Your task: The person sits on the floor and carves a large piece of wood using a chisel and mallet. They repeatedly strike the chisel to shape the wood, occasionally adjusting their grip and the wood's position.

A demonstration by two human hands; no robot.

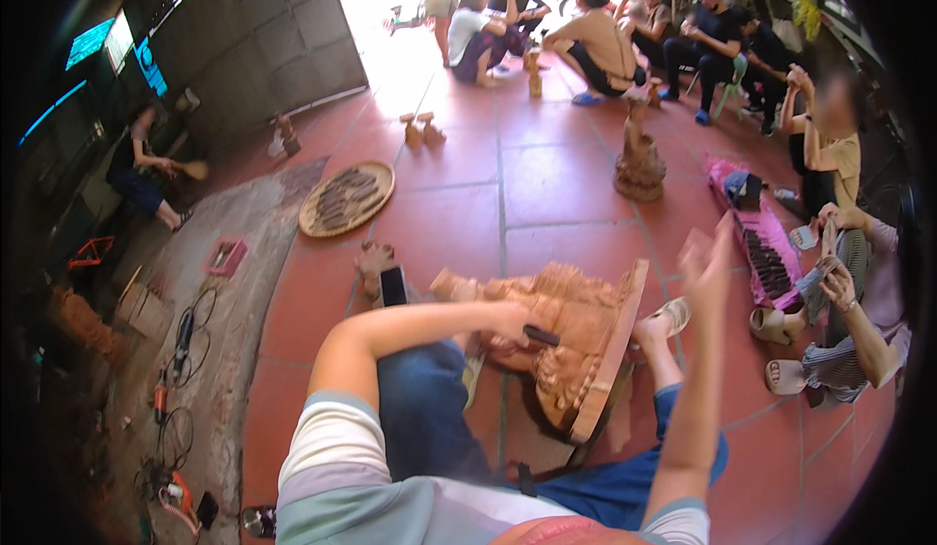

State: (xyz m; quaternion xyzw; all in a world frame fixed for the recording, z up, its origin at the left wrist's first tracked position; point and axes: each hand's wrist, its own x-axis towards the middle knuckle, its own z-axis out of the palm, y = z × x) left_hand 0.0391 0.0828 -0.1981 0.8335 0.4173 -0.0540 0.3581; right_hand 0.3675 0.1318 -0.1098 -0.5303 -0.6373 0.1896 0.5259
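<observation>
A large reddish wooden carving (576, 335) lies tilted on its flat base across my legs on the tiled floor. My left hand (509, 322) rests on the carving and grips a small dark tool (542, 335) pressed against the wood. My right hand (705, 264) is raised above the carving's right edge, blurred, fingers spread and holding nothing. A dark phone (392, 286) lies on the floor by a small wooden piece (374, 260) just left of the carving.
A round woven tray (346, 199) with dark tools lies to the far left. A standing wooden statue (639, 160) is behind. A pink cloth (766, 247) holds several chisels at right, beside a seated person (849, 321). Other people sit at the back. Power tools and cables (181, 350) lie at left.
</observation>
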